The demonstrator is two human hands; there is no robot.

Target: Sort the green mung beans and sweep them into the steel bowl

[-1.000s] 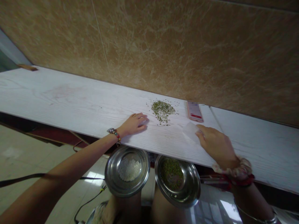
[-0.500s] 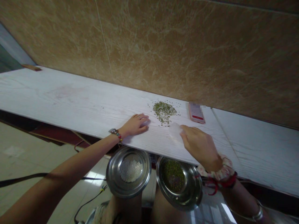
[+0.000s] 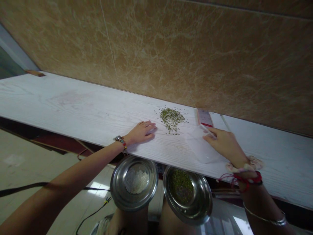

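Observation:
My right hand [image 3: 226,145] pinches a translucent plastic bag [image 3: 204,148] by its upper edge, and the bag hangs over the white tabletop, covering the lower part of the phone. A loose pile of green mung beans [image 3: 171,119] lies on the tabletop, between my two hands and slightly beyond them. Left of the pile, my left hand [image 3: 141,132] rests flat with fingers stretched out, holding nothing. Below the table edge a steel bowl [image 3: 206,209] has mung beans inside. Beside it, another steel bowl [image 3: 114,199] contains white grains that look like rice.
A phone [image 3: 204,117] lies close to the wall, right of the pile. The long white tabletop [image 3: 80,114] runs along a brown marbled wall [image 3: 156,49]. At its far left end sits a small wooden piece [image 3: 35,72]. A dark cable [image 3: 94,212] trails on the floor.
My right hand has moved to the right with the plastic bag, which now shows more fully and overlaps the phone. My left hand has stayed in place.

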